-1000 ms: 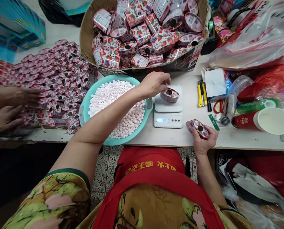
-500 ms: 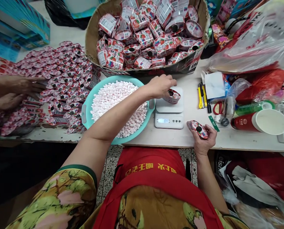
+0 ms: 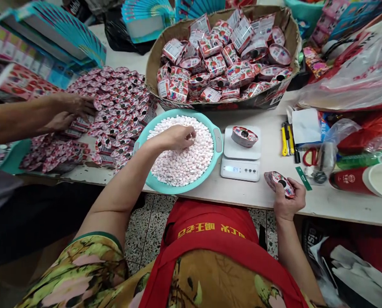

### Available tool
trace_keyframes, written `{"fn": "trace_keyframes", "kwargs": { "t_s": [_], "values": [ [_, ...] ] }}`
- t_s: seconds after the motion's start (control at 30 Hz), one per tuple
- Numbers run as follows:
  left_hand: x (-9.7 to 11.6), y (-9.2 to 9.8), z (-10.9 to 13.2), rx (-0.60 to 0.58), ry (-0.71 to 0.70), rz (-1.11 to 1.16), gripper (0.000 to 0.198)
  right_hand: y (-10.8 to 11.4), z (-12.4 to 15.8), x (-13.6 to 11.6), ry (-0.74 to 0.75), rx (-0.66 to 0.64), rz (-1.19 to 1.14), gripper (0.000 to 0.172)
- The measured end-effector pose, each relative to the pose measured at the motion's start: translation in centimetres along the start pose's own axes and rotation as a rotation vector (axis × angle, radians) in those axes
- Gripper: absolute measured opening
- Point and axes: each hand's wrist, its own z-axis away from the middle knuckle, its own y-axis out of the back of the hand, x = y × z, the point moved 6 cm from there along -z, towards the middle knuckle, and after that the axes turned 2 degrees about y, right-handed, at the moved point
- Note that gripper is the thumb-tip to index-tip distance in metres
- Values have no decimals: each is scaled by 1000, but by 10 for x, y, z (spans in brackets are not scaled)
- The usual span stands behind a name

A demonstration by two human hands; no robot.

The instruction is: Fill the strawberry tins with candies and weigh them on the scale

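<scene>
Already the scale (image 3: 240, 173) bears one pack (image 3: 245, 137), the right hand (image 3: 289, 204) pinches another (image 3: 273, 180) by the tabletop's (image 3: 240, 192) near edge, left hand (image 3: 180, 137) curled, grip unclear, over still-loose sweets (image 3: 183, 167)

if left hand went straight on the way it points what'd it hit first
The left hand would probably meet the teal bowl's right rim, by the grey handle, though its height above the white pieces is unclear.

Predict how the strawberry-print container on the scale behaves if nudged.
Likely slides before rolling: the container rests on the scale with its dark hole up. Probably fairly stiff, since its oval outline looks undented. Perhaps light enough for one hand: the right hand alone holds a similar container.
</scene>
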Motion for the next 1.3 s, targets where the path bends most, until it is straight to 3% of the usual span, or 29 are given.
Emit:
{"fn": "trace_keyframes", "kwargs": {
  "t_s": [0.1, 0.23, 0.3, 0.47, 0.57, 0.7, 0.8, 0.87, 1.0, 1.13, 1.3],
  "values": [
    [1, 0, 0, -6, -35, 71, 33, -1, 0, 0, 1, -4, 13, 52],
    [-7, 1, 1, 116, -29, 159, 19, -1, 1, 2, 10, -4, -2, 49],
    [-20, -2, 4, 128, -6, 440, 17, -1, 1, 1, 14, -3, 1, 48],
    [-59, -12, 16, 217, 89, 1279, 36, 0, 0, -3, 20, -20, 17, 49],
    [-64, -16, 16, 230, 161, 1479, 39, 0, -1, -4, 25, -24, 18, 48],
    [-24, -1, 1, 93, 55, 1190, 23, 1, -1, -3, 43, -11, 9, 45],
    [34, 21, -21, 57, -129, 826, 10, 1, -1, -5, 41, -17, 10, 46],
    [78, 30, -41, 44, -241, 567, 13, 1, -1, -6, 26, -21, 13, 46],
    [144, 24, -83, 94, -374, 103, 21, 1, -1, -8, 11, -25, 22, 47],
    [165, 12, -101, 154, -441, -65, 31, 1, 0, -7, 19, -32, 15, 44],
    [159, 15, -103, 172, -477, 92, 31, 1, 0, -8, 28, -28, -12, 42]
  ]
}}
